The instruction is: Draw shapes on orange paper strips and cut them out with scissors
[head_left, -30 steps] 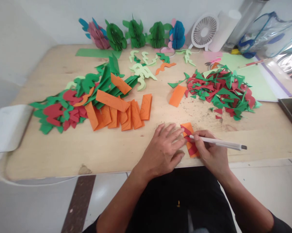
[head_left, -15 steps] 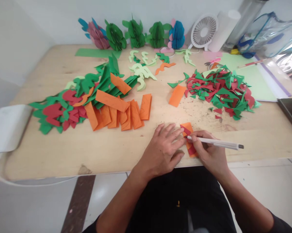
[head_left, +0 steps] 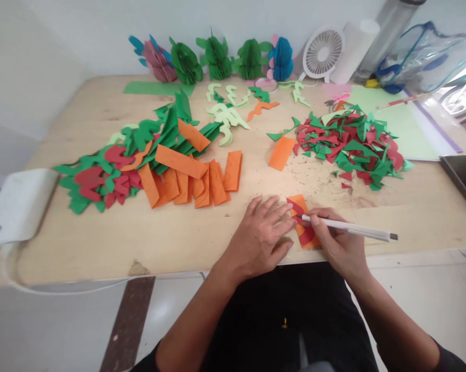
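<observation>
- Currently, near edge of the pale wooden table (head_left: 186,235): left hand (head_left: 258,237) lies palm down, fingers fairly wide, tips against the left side of the layered paper.
- Right hand (head_left: 343,248) pinches a slim white pen with a dark end cap (head_left: 357,229); its point is at the red paper.
- Between the hands, flat on the wood: wavy red paper shape (head_left: 306,236) over a small orange paper rectangle (head_left: 300,200). Pen contact is here, so any fresh mark would fall here; whether one shows is too small to tell.
- Left of the hands: overlapping folded orange paper pieces (head_left: 216,187), some with thin curved outlines. They lie against a long heap of green and red paper cutouts (head_left: 91,176).
- Beyond the right hand: lone plain orange paper piece (head_left: 281,153), just beside a loose pile of red and green paper scraps (head_left: 347,147). Dark phone (head_left: 463,178) at far right.
- Farther: pale green wavy paper cutouts (head_left: 226,118).
- Rear: green honeycomb paper figures (head_left: 217,57) by the wall; small round white fan (head_left: 323,53) to their right.
</observation>
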Motion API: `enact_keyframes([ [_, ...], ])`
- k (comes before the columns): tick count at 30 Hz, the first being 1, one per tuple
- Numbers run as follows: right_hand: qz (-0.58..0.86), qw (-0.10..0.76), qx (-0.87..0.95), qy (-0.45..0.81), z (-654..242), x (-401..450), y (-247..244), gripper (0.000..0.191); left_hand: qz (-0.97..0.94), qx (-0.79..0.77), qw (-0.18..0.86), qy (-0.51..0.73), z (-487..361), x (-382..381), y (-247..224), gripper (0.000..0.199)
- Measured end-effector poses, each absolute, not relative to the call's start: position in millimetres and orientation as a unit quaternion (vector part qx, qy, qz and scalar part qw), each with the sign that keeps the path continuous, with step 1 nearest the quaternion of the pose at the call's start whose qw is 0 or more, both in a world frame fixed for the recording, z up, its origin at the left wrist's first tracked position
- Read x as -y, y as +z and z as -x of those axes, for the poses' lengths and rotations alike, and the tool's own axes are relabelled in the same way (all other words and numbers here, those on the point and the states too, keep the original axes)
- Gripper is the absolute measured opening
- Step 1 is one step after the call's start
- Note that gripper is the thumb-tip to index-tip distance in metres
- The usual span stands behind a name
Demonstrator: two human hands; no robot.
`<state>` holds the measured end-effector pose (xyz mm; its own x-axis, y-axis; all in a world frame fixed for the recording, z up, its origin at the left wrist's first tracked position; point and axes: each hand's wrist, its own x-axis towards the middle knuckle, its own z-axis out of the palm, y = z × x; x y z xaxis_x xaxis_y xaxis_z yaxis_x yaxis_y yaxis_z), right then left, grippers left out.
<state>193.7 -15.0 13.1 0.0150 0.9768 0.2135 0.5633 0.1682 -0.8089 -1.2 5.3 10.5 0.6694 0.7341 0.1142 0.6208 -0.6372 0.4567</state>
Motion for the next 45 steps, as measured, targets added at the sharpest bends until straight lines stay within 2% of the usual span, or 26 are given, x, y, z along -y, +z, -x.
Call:
enact_keyframes([
  [8,0.547,0.339,0.75,0.151,-203.6,25.9,13.5,0.017,-0.894,-0.377,0.188,0.153,0.8,-5.3,5.4,0.041],
  [14,0.52,0.33,0.781,0.103,-206.5,29.2,5.8,0.021,-0.893,-0.379,0.184,0.161,0.9,-3.6,8.4,0.04],
  [45,0.524,0.34,0.772,0.12,-206.0,28.2,9.6,0.017,-0.905,-0.353,0.204,0.123,5.5,15.5,14.8,0.037],
])
